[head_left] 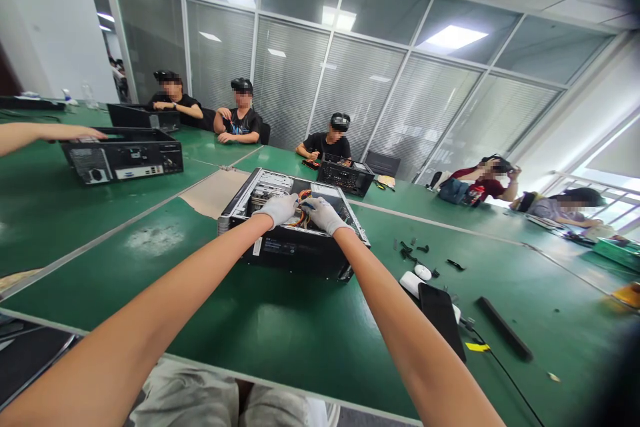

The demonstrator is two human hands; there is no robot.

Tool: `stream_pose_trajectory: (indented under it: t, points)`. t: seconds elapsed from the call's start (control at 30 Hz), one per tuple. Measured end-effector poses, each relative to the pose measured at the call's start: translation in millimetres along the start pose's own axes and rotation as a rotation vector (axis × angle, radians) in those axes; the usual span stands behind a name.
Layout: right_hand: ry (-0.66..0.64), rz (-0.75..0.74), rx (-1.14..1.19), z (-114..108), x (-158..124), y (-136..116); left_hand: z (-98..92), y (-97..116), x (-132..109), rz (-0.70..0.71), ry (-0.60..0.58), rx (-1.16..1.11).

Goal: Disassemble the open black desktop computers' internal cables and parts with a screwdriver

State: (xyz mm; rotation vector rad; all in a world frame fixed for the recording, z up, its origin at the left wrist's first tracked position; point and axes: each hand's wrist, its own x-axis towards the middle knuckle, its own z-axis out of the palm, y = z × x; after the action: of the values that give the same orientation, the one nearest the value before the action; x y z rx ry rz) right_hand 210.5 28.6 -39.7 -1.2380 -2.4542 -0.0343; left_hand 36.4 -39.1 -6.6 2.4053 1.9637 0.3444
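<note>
An opened black computer case lies on the green table in front of me, its inner parts facing up. Both my hands wear whitish gloves and reach into it. My left hand is closed above the metal frame, fingertips by a bundle of yellow, red and black cables. From the right, my right hand pinches at the same bundle, with a small dark bluish item at its fingertips. The fingers hide what exactly each hand grips.
Right of the case lie small black parts, a white mouse-like object, a black phone, a dark strip and a cable. Cardboard lies behind left. Co-workers sit around with other cases; one person's arm reaches in from the left.
</note>
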Motion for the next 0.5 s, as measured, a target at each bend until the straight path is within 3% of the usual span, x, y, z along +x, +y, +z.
stream_pose_trajectory:
  t: [0.27,0.5]
  points:
    - [0.012,-0.049,0.025,0,1,2,8.8,-6,10,0.0,-0.005,0.016]
    - [0.114,-0.143,0.008,0,2,4,14.9,-21,29,0.32,-0.017,0.248]
